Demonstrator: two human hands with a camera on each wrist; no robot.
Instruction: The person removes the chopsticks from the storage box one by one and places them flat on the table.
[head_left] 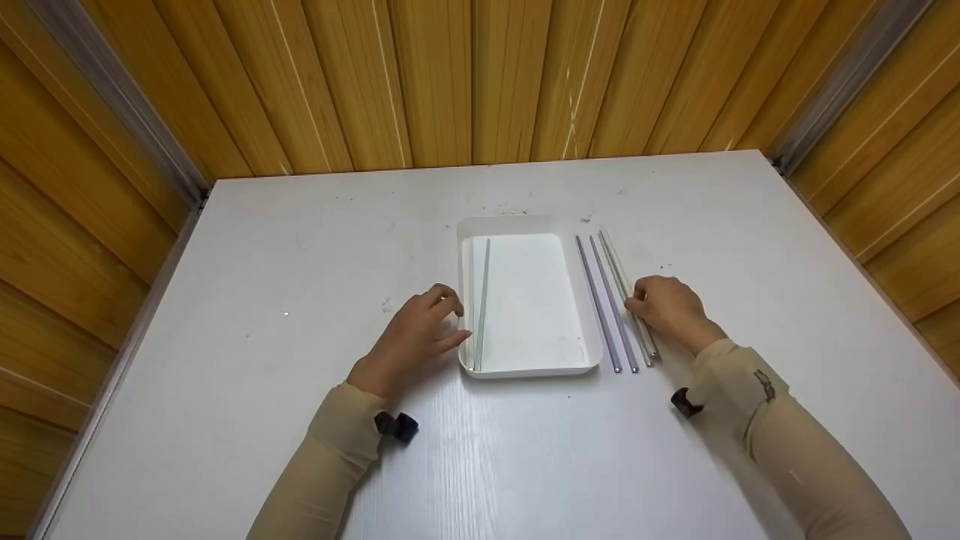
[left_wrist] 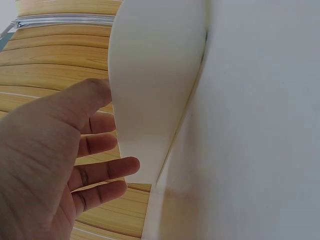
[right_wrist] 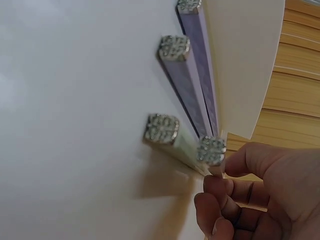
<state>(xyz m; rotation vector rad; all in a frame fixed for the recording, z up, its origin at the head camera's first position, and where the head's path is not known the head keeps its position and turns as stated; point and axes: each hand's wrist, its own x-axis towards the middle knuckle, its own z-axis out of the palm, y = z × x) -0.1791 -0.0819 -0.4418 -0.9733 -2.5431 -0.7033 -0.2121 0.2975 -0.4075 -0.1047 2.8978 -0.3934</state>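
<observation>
A white tray [head_left: 530, 370] lies on the table with a pale green chopstick [head_left: 484, 300] inside, near its left wall. A whitish stick beside it is hard to make out. At the tray's left rim is my left hand [head_left: 416, 326], fingers loosely bent and apart, thumb reaching over the edge. Right of the tray, two purple chopsticks [head_left: 606, 322] and a pale green chopstick [right_wrist: 162, 129] lie side by side. My right hand [head_left: 670, 307] pinches another pale chopstick [right_wrist: 212, 151] at the right of the row, its glittery silver end showing.
The white table [head_left: 465, 457] carries small dark marks around the tray. Wood-patterned panels [head_left: 480, 82] rise behind it and at both sides. Dark straps with small black devices [head_left: 397, 426] sit at the wrists.
</observation>
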